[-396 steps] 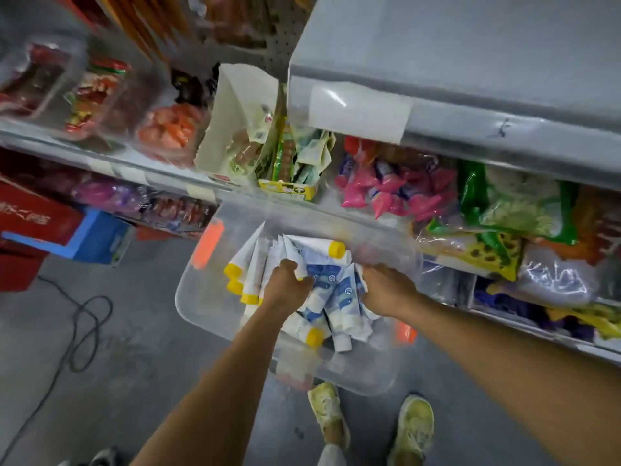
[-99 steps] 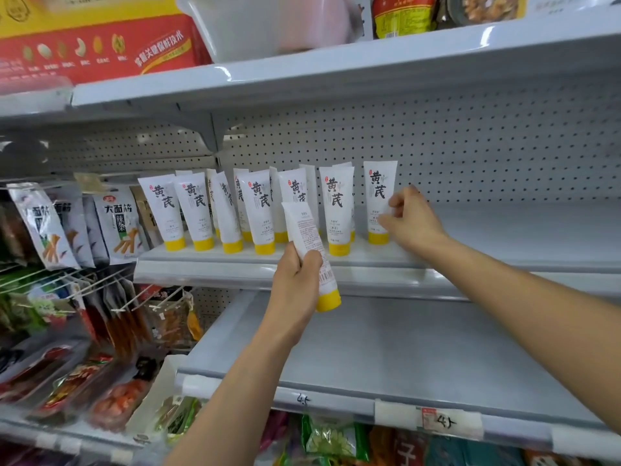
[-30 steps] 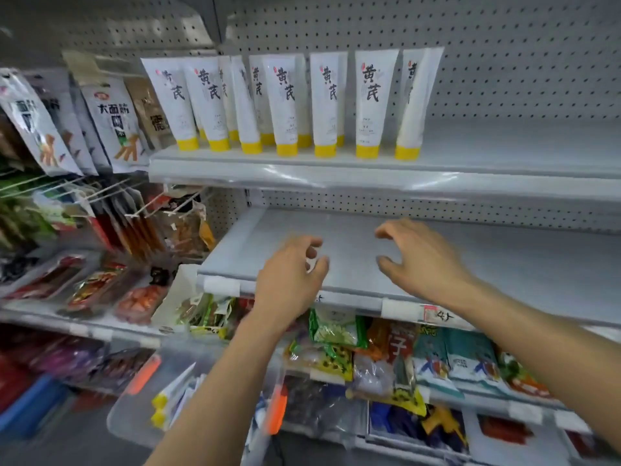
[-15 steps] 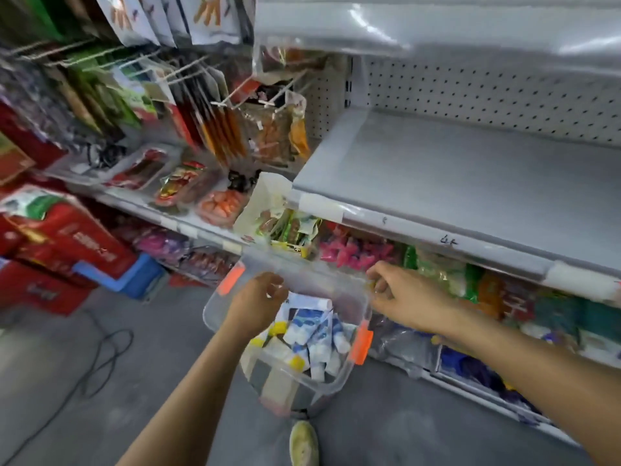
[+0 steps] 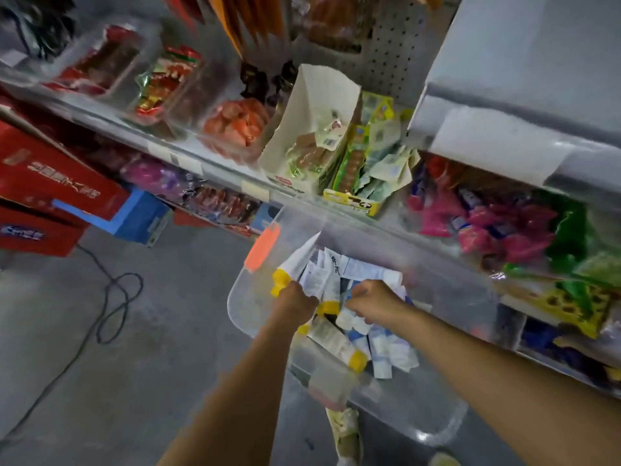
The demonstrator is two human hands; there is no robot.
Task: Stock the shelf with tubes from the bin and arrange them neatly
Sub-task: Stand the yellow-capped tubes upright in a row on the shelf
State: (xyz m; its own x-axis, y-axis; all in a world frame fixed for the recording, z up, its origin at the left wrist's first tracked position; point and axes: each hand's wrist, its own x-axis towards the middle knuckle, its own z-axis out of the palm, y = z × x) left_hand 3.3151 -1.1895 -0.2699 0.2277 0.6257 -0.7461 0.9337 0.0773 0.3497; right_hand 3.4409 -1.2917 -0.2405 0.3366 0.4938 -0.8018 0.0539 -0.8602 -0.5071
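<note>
Right now the tubes [image 5: 339,341] lie heaped in the clear bin [image 5: 420,415], crossing one another at all angles, white bodies and yellow caps mixed. One yellow-capped tube [image 5: 297,264] rises out of the heap at its left edge. Its long axis runs from the cap, low and just above our left hand [image 5: 294,306], up and to the right to its flat crimped end, near the bin's orange latch [image 5: 262,245]. Our left hand's fingers are curled round it at the cap end.

Our right hand [image 5: 374,302] is just beside the left, knuckles up, its fingers curled down into the middle of the heap. We cannot tell whether they have closed on a tube, since blur and the hand itself hide the tips. The other tubes lie on our side of both hands.

We judge the step in hand to be gathering a batch to carry up. The coming move turns on the lift: the grey shelf [image 5: 524,62] sits above and to the right of the bin, so the right hand is the nearer one to it. Snack packets [image 5: 497,227] lie behind the bin, and a black cable [image 5: 112,297] loops on the floor [image 5: 134,381] to the left.
</note>
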